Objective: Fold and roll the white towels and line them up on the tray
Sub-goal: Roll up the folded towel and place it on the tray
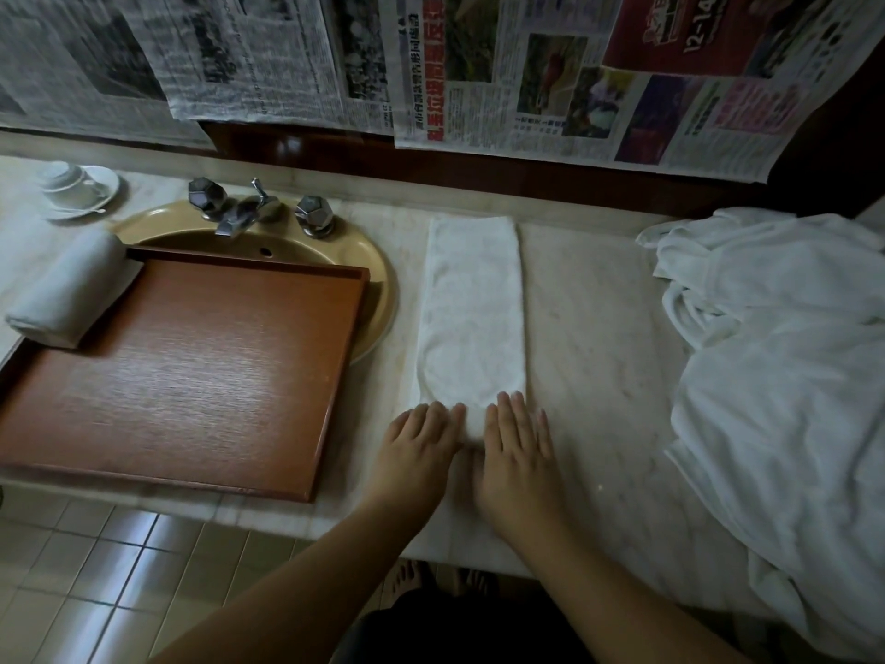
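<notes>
Head: flat hands (471, 448) (both) on towel (471, 318)

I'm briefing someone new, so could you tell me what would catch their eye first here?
Both hands, left and right, press flat on the near end of a folded white towel lying on the marble counter. To the left, one rolled towel lies at the far left corner of the wooden tray.

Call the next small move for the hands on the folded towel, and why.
Probably start rolling the near end away. The folded towel lies flat as a long strip, both the left hand and right hand rest flat on its near end, and the tray holds only one rolled towel.
</notes>
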Demonstrator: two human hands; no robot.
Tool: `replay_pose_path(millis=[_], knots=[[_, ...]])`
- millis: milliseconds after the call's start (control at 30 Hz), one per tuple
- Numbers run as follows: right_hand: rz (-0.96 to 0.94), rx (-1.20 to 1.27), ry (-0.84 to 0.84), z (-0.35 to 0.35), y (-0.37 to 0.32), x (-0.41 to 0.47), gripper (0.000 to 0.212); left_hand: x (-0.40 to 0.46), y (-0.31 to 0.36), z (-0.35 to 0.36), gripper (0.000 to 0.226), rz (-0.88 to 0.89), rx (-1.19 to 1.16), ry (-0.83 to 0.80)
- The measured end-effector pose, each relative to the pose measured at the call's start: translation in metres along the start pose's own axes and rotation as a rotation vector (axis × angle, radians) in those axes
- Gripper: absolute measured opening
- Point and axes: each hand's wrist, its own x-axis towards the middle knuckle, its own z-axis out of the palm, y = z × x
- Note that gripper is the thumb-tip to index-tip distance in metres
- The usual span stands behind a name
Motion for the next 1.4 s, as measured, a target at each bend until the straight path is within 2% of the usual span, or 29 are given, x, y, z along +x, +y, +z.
replay_pose_path(millis=[100, 233, 400, 533, 600, 667, 767, 867, 967, 1067, 1133, 1200, 1333, 1400], knots=[[-0.084, 0.067, 0.093, 0.009, 0.018, 0.003, 0.047, 0.004, -0.006, 0.006, 0.044, 0.08, 0.016, 0.046], [-0.069, 0.185, 0.063, 0.0, 0.034, 0.009, 0.036, 0.015, -0.014, 0.0, 0.04, 0.046, -0.063, -0.009], [0.0, 0.363, -0.209, -0.017, 0.053, 0.02, 0.038, 0.031, -0.03, -0.022, 0.057, -0.051, -0.243, -0.294], [0.077, 0.489, -0.368, -0.021, 0.061, 0.031, 0.045, 0.033, -0.035, -0.025, 0.045, -0.247, -0.438, -0.402], [0.128, 0.562, -0.407, -0.019, 0.063, 0.033, 0.043, 0.03, -0.036, -0.023, 0.036, -0.398, -0.611, -0.382], [0.241, 0.732, -0.391, -0.019, 0.065, 0.036, 0.032, 0.029, -0.033, -0.022, 0.03, -0.479, -0.696, -0.325], [0.356, 0.961, -0.392, -0.025, 0.064, 0.042, 0.027, 0.029, -0.027, -0.024, 0.028, -0.516, -0.563, -0.261], [0.359, 0.956, -0.286, -0.024, 0.061, 0.044, 0.018, 0.023, -0.026, -0.02, 0.037, -0.452, -0.348, -0.143], [0.218, 0.883, -0.194, -0.015, 0.07, 0.033, 0.024, 0.008, -0.027, -0.013, 0.042, -0.285, -0.214, -0.063], [-0.01, 0.735, -0.214, -0.007, 0.087, 0.017, 0.042, -0.006, -0.025, -0.012, 0.056, -0.218, -0.21, -0.182], [-0.074, 0.721, -0.265, -0.008, 0.093, 0.012, 0.05, -0.009, -0.027, -0.015, 0.063, -0.22, -0.284, -0.274], [-0.11, 0.739, -0.283, -0.008, 0.096, 0.012, 0.052, -0.007, -0.033, -0.018, 0.061, -0.278, -0.439, -0.322], [-0.026, 0.853, -0.295, -0.006, 0.096, 0.018, 0.044, -0.007, -0.041, -0.02, 0.038, -0.485, -0.741, -0.166], [0.039, 0.928, -0.298, -0.007, 0.094, 0.02, 0.041, -0.006, -0.036, -0.02, 0.026, -0.53, -0.738, -0.086]])
